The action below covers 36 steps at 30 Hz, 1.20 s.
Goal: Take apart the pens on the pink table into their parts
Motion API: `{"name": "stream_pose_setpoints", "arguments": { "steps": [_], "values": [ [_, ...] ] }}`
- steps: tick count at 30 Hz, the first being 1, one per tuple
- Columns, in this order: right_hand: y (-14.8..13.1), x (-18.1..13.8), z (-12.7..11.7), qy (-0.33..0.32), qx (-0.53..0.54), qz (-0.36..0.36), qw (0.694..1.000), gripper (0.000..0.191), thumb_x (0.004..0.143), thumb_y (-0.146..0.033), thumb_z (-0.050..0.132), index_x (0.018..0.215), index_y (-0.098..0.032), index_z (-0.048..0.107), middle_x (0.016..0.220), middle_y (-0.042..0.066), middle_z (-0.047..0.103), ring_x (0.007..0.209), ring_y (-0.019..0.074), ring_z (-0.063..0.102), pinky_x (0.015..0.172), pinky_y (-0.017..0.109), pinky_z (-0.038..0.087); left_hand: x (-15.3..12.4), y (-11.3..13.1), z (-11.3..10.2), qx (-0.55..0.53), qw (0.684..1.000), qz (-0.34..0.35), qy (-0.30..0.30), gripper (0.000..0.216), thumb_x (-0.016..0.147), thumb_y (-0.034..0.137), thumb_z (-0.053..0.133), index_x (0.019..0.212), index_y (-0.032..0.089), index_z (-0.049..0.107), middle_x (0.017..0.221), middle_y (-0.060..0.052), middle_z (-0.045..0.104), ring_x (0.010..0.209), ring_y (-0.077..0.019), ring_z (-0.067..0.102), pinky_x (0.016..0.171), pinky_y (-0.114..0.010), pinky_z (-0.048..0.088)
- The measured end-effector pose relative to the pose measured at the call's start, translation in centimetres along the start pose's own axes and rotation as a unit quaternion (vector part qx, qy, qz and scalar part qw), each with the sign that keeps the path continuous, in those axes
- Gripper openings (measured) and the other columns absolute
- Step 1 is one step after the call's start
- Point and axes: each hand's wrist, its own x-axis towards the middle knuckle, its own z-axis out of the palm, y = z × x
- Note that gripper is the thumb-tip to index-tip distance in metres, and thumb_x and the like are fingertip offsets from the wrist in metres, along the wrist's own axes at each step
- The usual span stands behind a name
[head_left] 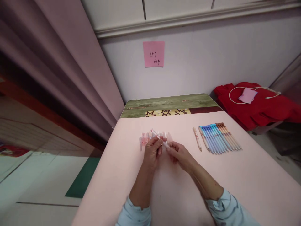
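Observation:
In front of me, above the pink table cover, both hands are closed on one slim pen [165,144], pale whitish with pink-red marks near its upper end. My left hand [152,152] pinches its upper part, and my right hand [180,154] grips the lower end with thumb and fingers. Whether the pen is one piece or two parts is unclear. Just beyond the hands lies a group of translucent, pinkish pen parts [143,139], partly hidden by my fingers. To the right, a cream pen [197,139] lies alone beside a neat row of blue, purple and beige pens [215,139].
The pink cover [117,182] spreads over the table, leaving a green patterned strip [169,102] at the back. A red cloth [265,110] with a white cable [231,97] sits at the right. A curtain [94,78] hangs on the left, and a pink note [154,54] is on the wall.

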Motion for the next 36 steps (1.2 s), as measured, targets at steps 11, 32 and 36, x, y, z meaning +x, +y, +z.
{"name": "stream_pose_setpoints", "arguments": {
  "steps": [11, 32, 36],
  "values": [
    [-0.03, 0.07, -0.02, 0.01, 0.01, -0.005, 1.0, 0.044, 0.072, -0.056, 0.074, 0.09, -0.019, 0.057, 0.06, -0.006, 0.056, 0.041, 0.0056, 0.041, 0.038, 0.019, 0.021, 0.3, -0.4, -0.28, 0.0, 1.0, 0.01, -0.003, 0.031, 0.072, 0.035, 0.077, 0.092, 0.014, 0.067, 0.08, -0.005, 0.073, 0.035, 0.0002, 0.037, 0.034, -0.015, 0.021],
    [-0.16, 0.07, -0.1, 0.047, -0.04, -0.039, 0.997, 0.044, 0.066, -0.049, 0.081, 0.086, -0.02, 0.056, 0.055, -0.008, 0.052, 0.041, 0.0058, 0.04, 0.038, 0.018, 0.026, 0.33, -0.31, 0.12, -0.011, 0.999, 0.012, 0.045, 0.035, 0.068, 0.033, 0.08, 0.091, 0.014, 0.062, 0.08, -0.006, 0.073, 0.041, -0.0027, 0.046, 0.036, -0.015, 0.028],
    [-0.2, -0.09, -0.07, -0.003, -0.02, 0.036, 0.999, 0.051, 0.082, -0.066, 0.055, 0.08, -0.015, 0.06, 0.051, -0.004, 0.051, 0.035, 0.0058, 0.037, 0.035, 0.02, 0.019, 0.19, -0.09, 0.25, 0.006, 0.999, 0.002, 0.036, 0.037, 0.067, 0.034, 0.081, 0.092, 0.013, 0.063, 0.088, -0.009, 0.074, 0.044, -0.0045, 0.051, 0.037, -0.016, 0.03]
  ]
}}
